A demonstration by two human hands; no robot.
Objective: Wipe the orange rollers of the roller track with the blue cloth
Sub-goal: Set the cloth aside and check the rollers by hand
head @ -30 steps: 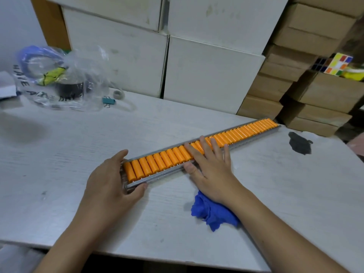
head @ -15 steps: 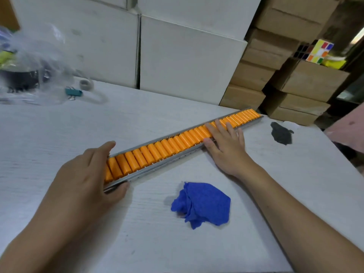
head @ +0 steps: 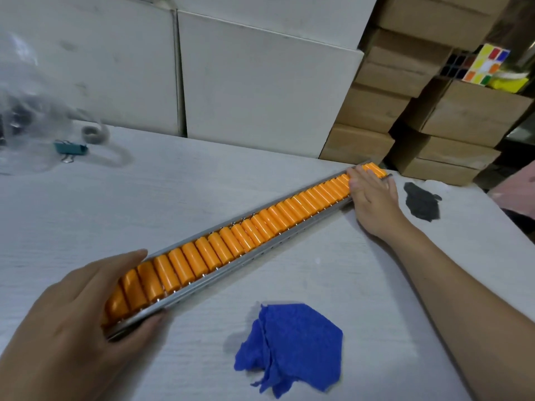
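Observation:
A long roller track with orange rollers in a grey metal frame lies diagonally on the white table, from near left to far right. My left hand grips its near end, thumb on the front rail and fingers over the back. Far along the track, my right hand lies across the rollers close to the far end. The crumpled blue cloth sits loose on the table in front of the track, touched by neither hand.
A black smear marks the table past the track's far end. At the back left lie a teal binder clip, a tape roll and a clear plastic bag. White and brown boxes stack behind; a puzzle cube rests on one.
My right hand slid along the rollers from the middle toward the track's far end. The blue cloth it covered is now uncovered. My left hand kept its grip on the near end.

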